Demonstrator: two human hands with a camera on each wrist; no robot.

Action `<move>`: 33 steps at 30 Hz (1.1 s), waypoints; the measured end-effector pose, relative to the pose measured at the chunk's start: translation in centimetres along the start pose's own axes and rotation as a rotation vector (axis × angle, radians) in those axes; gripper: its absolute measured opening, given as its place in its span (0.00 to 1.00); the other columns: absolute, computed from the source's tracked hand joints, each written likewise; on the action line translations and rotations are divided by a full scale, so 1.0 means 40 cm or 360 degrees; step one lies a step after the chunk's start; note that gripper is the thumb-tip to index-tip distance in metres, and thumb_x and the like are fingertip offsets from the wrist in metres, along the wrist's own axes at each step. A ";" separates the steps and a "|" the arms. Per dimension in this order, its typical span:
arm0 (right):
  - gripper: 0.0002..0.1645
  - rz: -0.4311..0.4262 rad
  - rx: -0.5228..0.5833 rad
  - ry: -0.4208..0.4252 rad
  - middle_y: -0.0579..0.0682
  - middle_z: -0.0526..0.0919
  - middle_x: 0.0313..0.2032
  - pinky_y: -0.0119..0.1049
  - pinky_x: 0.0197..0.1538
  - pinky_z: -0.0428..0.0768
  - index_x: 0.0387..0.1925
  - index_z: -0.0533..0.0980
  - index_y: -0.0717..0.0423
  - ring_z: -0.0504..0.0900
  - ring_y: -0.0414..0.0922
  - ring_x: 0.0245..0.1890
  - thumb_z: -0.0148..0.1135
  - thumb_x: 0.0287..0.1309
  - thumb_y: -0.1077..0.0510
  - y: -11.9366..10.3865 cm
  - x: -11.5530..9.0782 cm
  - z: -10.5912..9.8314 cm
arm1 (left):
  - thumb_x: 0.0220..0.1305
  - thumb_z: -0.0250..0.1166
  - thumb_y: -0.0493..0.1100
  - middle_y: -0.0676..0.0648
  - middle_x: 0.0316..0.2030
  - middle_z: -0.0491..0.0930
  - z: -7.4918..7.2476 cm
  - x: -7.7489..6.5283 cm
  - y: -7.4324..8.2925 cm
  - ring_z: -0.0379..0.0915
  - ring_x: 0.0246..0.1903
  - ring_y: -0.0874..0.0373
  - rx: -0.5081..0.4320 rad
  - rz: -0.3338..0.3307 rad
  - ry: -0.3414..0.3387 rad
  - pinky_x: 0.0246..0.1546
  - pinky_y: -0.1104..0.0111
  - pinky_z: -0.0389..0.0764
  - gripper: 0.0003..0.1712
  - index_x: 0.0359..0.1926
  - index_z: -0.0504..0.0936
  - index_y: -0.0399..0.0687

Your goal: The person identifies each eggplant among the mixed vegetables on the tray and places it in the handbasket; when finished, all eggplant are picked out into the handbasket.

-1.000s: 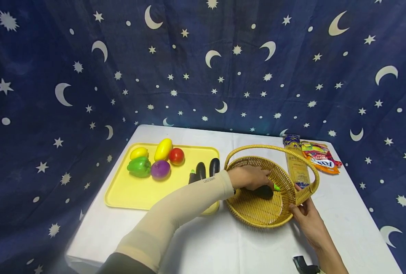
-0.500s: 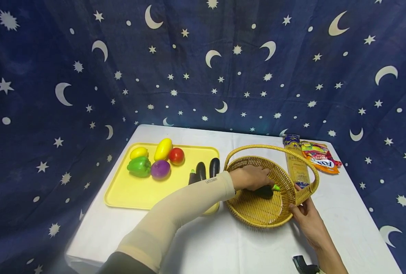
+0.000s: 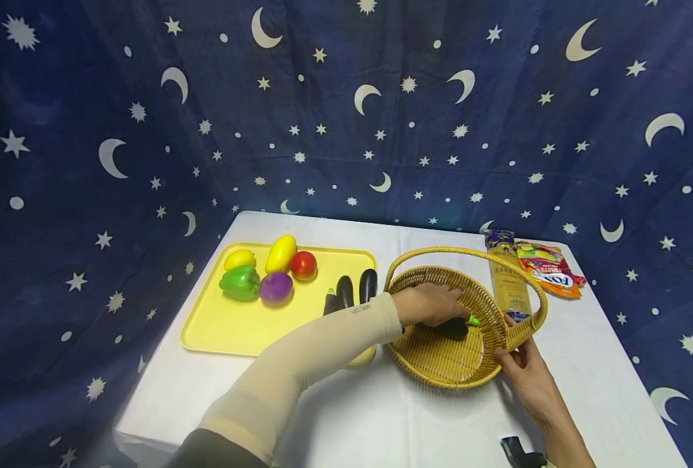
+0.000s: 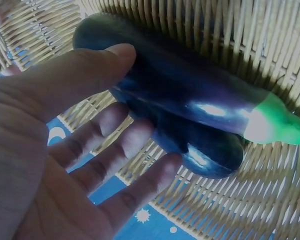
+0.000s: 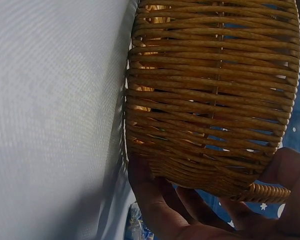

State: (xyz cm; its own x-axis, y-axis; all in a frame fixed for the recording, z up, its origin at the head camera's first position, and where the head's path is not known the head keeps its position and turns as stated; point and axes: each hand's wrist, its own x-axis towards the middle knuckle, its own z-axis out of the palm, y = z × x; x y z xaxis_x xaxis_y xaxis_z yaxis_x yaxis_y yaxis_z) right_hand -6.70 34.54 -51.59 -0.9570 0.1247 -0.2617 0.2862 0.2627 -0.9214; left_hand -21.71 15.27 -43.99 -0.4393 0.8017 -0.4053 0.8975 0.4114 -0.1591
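My left hand (image 3: 431,304) is down inside the wicker basket (image 3: 434,364) and holds two dark purple eggplants. In the left wrist view, the thumb lies over the green-stemmed eggplant (image 4: 190,85), while fingertips meet the near side of a second eggplant (image 4: 210,155) lying against it. The head view shows only part of them past the hand. My right hand (image 3: 528,380) grips the basket's right side near the handle's base, thumb at the rim and fingers spread along the woven outer wall (image 5: 210,110).
A yellow tray (image 3: 229,335) at left bears a green pepper (image 3: 240,283), a tomato (image 3: 303,266), yellow and purple produce, and several eggplants (image 3: 368,285), partly behind the left sleeve. Behind the basket lie a pasta packet (image 3: 509,286) and an orange candy bag (image 3: 550,270). The basket's handle (image 3: 440,249) arches overhead.
The head view shifts very slightly. Both hands, the basket and the eggplants keep their places.
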 end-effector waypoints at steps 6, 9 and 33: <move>0.48 -0.0007 -0.0045 0.0006 0.70 0.43 0.84 0.11 0.53 0.74 0.87 0.34 0.29 0.58 0.62 0.80 0.48 0.83 0.57 0.001 0.004 0.002 | 0.83 0.54 0.48 0.51 0.78 0.64 0.000 -0.007 -0.007 0.70 0.70 0.56 -0.0018 0.0021 0.0030 0.69 0.62 0.78 0.29 0.77 0.66 0.82; 0.48 -0.0002 0.0000 -0.0005 0.69 0.40 0.85 0.10 0.53 0.74 0.86 0.34 0.27 0.53 0.66 0.82 0.48 0.83 0.58 0.001 0.006 0.002 | 0.83 0.55 0.48 0.53 0.72 0.69 -0.001 -0.010 -0.009 0.73 0.66 0.58 -0.0039 0.0042 0.0068 0.66 0.64 0.78 0.28 0.77 0.67 0.80; 0.48 0.0091 -0.0028 0.0006 0.67 0.38 0.85 0.09 0.51 0.72 0.85 0.31 0.23 0.51 0.64 0.83 0.45 0.84 0.58 -0.001 0.013 0.000 | 0.77 0.64 0.40 0.45 0.74 0.72 -0.010 -0.208 -0.090 0.71 0.72 0.54 -0.0547 0.0350 0.0957 0.73 0.70 0.72 0.34 0.79 0.68 0.57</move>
State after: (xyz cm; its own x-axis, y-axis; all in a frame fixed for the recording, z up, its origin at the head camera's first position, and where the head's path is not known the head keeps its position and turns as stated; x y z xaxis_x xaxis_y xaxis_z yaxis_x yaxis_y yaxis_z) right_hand -7.19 34.60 -51.69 -0.9388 0.1435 -0.3130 0.3415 0.2719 -0.8997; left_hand -21.31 7.30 -39.70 -0.2844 0.9406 0.1855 0.9480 0.2470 0.2009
